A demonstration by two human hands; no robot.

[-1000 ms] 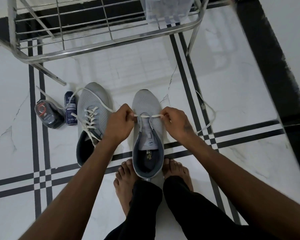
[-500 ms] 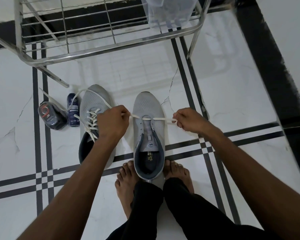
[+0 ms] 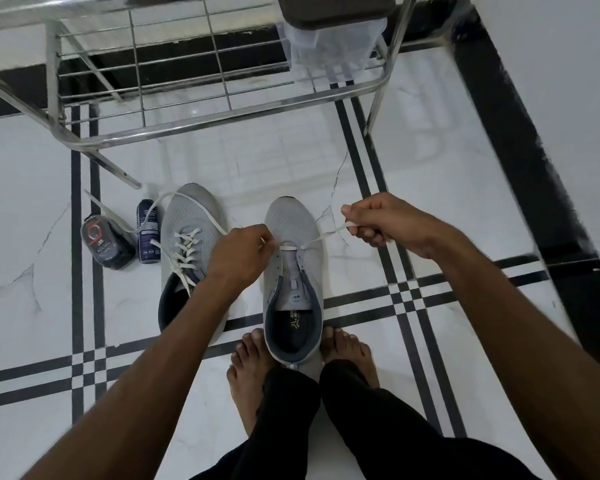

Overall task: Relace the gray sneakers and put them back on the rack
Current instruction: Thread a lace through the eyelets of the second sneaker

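Observation:
Two gray sneakers stand on the white floor in front of my bare feet. The right sneaker (image 3: 293, 233) has a white lace (image 3: 323, 235) threaded only through its front eyelets. My left hand (image 3: 238, 252) pinches one end of that lace at the shoe's left side. My right hand (image 3: 383, 221) grips the other end, pulled out taut to the right and away from the shoe. The left sneaker (image 3: 187, 220) is laced along its eyelets, with loose lace ends trailing left. The metal rack (image 3: 201, 128) stands behind the shoes.
Two dark shoe-care bottles (image 3: 106, 242) (image 3: 148, 235) lie left of the left sneaker. A clear plastic box with a dark lid (image 3: 329, 39) sits on the rack's right end. A black floor border (image 3: 527, 161) runs along the white wall at right.
My right hand has drawn the lace farther right and up, away from the shoe, leaving a longer stretch taut. My left hand stays at the shoe's left side. The view has tilted up toward the rack.

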